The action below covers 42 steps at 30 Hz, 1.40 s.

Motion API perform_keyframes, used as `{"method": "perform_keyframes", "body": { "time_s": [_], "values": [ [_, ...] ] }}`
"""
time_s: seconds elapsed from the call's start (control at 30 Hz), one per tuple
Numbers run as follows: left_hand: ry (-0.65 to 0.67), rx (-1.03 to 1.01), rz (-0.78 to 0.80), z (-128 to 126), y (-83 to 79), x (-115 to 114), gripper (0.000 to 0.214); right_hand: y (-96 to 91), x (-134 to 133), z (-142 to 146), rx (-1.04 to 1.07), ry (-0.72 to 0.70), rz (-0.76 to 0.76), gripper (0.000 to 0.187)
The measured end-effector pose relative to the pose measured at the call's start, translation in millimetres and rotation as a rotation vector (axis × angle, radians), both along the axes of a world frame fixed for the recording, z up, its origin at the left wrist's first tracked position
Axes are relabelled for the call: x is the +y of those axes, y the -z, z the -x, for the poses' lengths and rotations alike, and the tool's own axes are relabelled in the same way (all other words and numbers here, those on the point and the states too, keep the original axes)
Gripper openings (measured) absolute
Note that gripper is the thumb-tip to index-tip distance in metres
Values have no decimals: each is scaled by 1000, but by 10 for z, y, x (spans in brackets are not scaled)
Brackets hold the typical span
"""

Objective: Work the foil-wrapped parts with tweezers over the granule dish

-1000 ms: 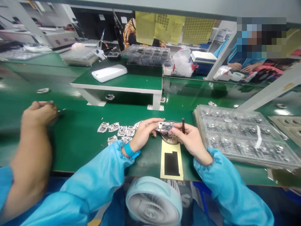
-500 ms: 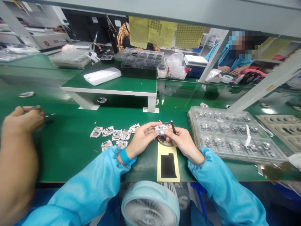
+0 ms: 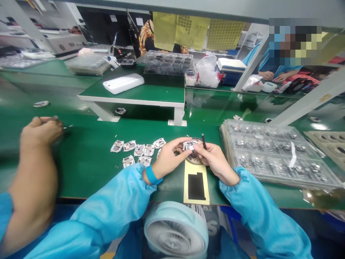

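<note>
Because the green table (image 3: 88,158) carries a stacked tray of parts (image 3: 275,151) at right and loose pieces (image 3: 138,150) at left, work happens between them. There the left hand (image 3: 169,158) pinches a small metal part (image 3: 189,146) above the perforated disc (image 3: 194,158), steadied for the right hand (image 3: 215,160), whose fingers are closed around a thin dark stick (image 3: 204,141) kept upright beside it.

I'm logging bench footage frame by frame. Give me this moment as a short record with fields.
left hand: pinches a small metal part
right hand: touches the same part, holds a dark stick
under hands: round dish, yellow sheet
left of hands: loose parts
right: stacked trays
far left: another person's hand
surface: green bench
</note>
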State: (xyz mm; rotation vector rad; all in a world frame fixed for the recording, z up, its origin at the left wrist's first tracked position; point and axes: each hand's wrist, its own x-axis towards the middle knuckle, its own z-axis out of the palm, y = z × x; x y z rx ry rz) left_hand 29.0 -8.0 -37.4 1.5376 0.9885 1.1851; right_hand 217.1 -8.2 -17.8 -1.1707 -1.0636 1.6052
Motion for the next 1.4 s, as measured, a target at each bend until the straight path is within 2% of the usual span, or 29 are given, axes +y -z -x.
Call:
{"method": "perform_keyframes", "body": {
  "time_s": [0.07,0.13,0.23,0.3,0.43,0.67,0.77,0.9,1.07,1.3,1.4],
  "values": [
    [-35,54,-57,8,-8,-2,39,29,-3,-9,-29,-16,-26,48],
    [-61,64,-66,13,-26,-3,38,74,-6,-15,-83,16,-133,44],
    [-34,-70,69,17,-58,5,47,143,-11,-10,-154,95,-362,40],
    [5,-167,165,19,-77,15,53,169,-12,-2,-159,92,-433,43],
    [39,-230,221,20,-86,35,56,161,-5,5,-126,48,-414,42],
    [67,-211,176,22,-20,34,52,135,18,10,-75,31,-417,39],
    [39,-167,134,20,-21,26,51,146,3,19,-119,107,-444,41],
    [-42,-59,30,18,-44,13,48,160,-16,19,-249,194,-431,31],
    [-47,-43,33,13,-48,12,49,167,6,9,-234,152,-428,28],
    [-40,-46,25,15,-30,13,48,184,31,13,-127,122,-309,31],
    [-46,-41,35,21,-23,8,47,196,32,15,-141,116,-311,32]
  ]
}}
